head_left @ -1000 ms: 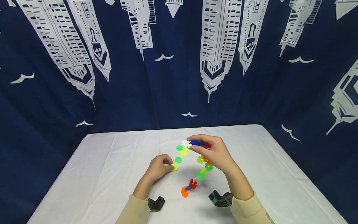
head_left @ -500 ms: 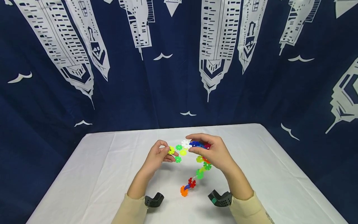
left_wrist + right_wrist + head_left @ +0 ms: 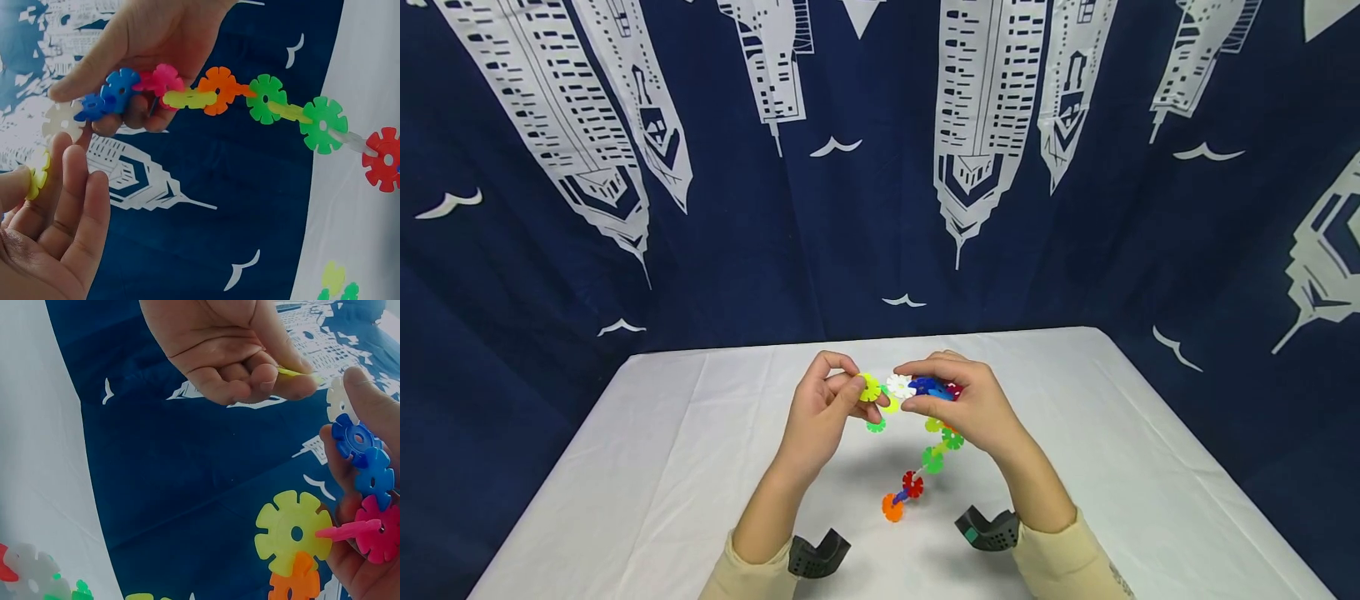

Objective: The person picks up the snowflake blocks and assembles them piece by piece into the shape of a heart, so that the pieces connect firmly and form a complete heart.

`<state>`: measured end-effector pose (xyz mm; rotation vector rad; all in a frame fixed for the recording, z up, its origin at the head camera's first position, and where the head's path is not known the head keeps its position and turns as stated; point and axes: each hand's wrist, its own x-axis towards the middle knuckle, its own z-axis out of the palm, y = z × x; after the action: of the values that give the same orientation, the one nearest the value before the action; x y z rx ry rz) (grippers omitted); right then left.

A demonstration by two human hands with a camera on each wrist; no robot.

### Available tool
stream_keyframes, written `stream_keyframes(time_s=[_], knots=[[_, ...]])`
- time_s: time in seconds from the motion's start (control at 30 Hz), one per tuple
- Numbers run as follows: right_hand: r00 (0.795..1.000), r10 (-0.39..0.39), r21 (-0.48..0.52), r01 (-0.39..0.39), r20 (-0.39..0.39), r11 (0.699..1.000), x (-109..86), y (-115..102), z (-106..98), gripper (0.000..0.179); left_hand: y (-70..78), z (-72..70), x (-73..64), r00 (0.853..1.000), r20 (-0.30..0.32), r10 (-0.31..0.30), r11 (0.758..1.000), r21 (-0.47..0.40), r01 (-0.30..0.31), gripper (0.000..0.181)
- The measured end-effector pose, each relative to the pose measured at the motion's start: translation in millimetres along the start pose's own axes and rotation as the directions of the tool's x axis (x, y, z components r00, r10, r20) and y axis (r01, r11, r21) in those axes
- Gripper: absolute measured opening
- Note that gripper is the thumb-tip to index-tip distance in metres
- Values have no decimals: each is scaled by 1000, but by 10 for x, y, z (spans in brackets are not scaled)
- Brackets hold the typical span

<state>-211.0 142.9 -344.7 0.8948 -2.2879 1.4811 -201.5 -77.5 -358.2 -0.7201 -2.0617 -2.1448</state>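
Between thumb and forefinger, my left hand pinches a yellow snowflake disc, its other fingers loosely spread. My right hand grips the upper end of a linked chain of notched plastic discs. A white disc at that end sticks out past the fingertips toward the yellow one, with a small gap between them. Blue discs and a pink disc lie along the palm. From there the chain hangs down through green discs and a red disc to an orange disc.
Loose green and yellow discs lie on the white-covered table, partly hidden behind the left hand. A dark blue cloth with white buildings hangs behind the table. Black camera mounts sit at both wrists.
My left hand has picked the yellow disc up from the table and brought it up and right, close to the white disc. My right hand stays nearly in place with the chain.
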Motion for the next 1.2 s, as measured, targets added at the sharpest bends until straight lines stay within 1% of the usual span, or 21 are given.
stream_keyframes(time_s=[0.1, 0.23, 0.33, 0.4, 0.5, 0.57, 0.67, 0.77, 0.9, 1.07, 1.2], knots=[[1000, -29, 8, 29, 11, 1000, 0, 12, 0, 31, 22, 20, -9, 999, 13, 34, 999, 19, -34, 14], [997, -68, 24, 67, 33, 997, -1, 31, 5, 30, 10, 29, -9, 998, 37, 51, 997, 54, -53, 11], [996, -77, 25, 76, 49, 997, 0, 32, 2, 30, 4, 38, -9, 994, 54, 91, 986, 139, -97, 11], [996, -68, 19, 67, 60, 998, 0, 27, -4, 30, 7, 43, -13, 988, 68, 140, 963, 221, -152, 11], [997, -37, 0, 37, 69, 999, -2, 12, -13, 30, 7, 46, -25, 974, 90, 208, 915, 333, -226, 10], [997, -15, -12, 16, 71, 1000, -2, 4, -16, 30, 21, 49, -37, 968, 106, 226, 890, 382, -250, 9], [998, 0, -27, 2, 70, 1000, -2, -2, -18, 31, 47, 60, -49, 967, 123, 225, 871, 419, -256, 11], [997, 10, -30, -7, 75, 1000, -3, -1, -17, 31, 59, 75, -53, 965, 135, 227, 871, 414, -263, 14], [996, 24, -17, -22, 85, 1000, -4, 0, -17, 31, 47, 88, -47, 958, 128, 256, 886, 365, -286, 14], [996, 24, -2, -24, 84, 1000, -2, 6, -17, 31, 41, 100, -42, 952, 57, 301, 898, 319, -303, 14], [996, 30, 16, -31, 80, 999, -3, 1, -13, 33, 25, 110, -48, 943, 8, 332, 898, 303, -318, 15]])
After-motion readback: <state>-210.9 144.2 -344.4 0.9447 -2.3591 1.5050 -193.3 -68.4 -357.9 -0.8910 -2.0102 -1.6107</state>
